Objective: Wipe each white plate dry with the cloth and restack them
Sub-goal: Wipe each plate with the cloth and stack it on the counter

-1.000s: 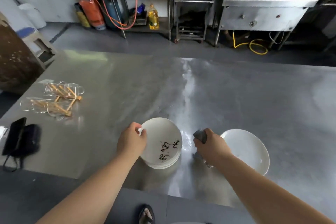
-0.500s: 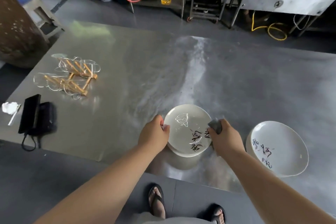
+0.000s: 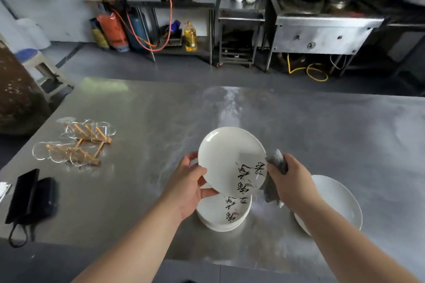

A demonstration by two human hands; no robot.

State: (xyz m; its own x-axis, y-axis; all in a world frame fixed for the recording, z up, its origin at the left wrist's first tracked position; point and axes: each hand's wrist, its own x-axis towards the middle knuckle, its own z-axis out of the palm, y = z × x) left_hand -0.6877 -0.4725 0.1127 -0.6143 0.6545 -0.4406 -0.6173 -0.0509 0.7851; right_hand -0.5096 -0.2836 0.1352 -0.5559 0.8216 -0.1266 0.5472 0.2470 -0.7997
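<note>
My left hand grips the left rim of a white plate with black writing, held tilted above a stack of white plates on the steel table. My right hand holds a grey cloth bunched against the lifted plate's right edge. Another white plate lies on the table to the right, partly hidden by my right forearm.
A wooden rack with clear glass discs lies at the table's left. A black phone and pouch sit near the left front edge. Beyond the table are gas cylinders, an oil bottle and steel stoves.
My left hand has lifted the top plate off the stack and tilted it up. My right hand with the cloth has come against its right edge. The camera has tipped upward.
</note>
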